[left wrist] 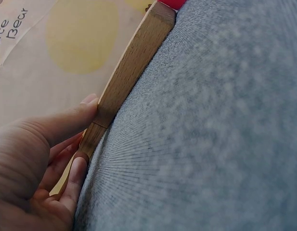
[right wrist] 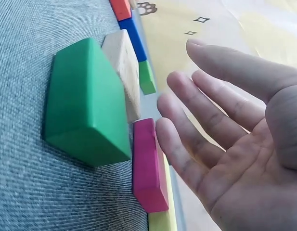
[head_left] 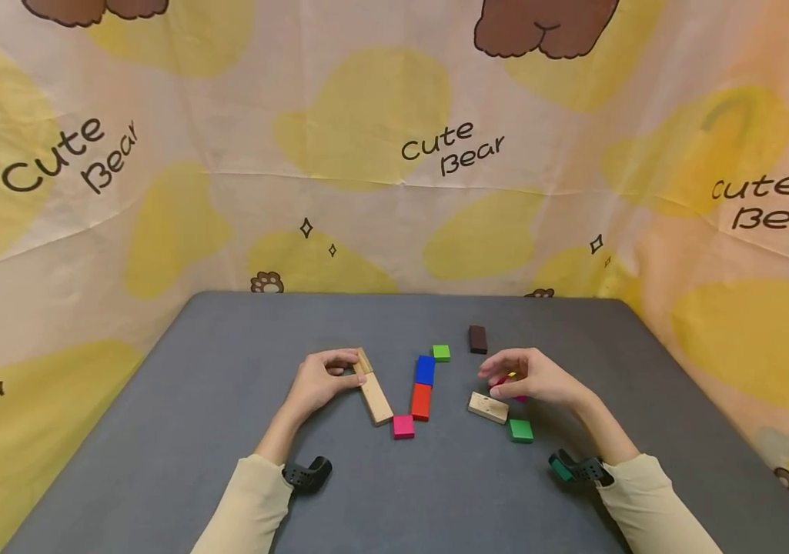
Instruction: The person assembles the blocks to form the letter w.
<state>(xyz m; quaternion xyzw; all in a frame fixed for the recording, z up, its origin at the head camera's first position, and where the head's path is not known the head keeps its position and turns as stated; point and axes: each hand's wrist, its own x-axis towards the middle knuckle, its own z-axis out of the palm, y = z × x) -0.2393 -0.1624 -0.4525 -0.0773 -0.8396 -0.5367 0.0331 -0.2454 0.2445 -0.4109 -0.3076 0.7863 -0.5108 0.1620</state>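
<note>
My left hand pinches a small wooden block between thumb and fingers. That block lies end to end with a longer wooden block, and in the left wrist view my thumb tip sits near their joint. A pink block stands at the longer block's near end. Over on the right, my right hand hovers with loosely bent fingers and holds nothing. Beneath it are a magenta block and a yellow block, mostly hidden in the head view. A pale wooden block lies just before its fingertips.
Between the hands, a blue block and a red block form a line, with a light green block beyond. A dark brown block lies farther back, a green block nearer. A patterned cloth hangs behind the grey table.
</note>
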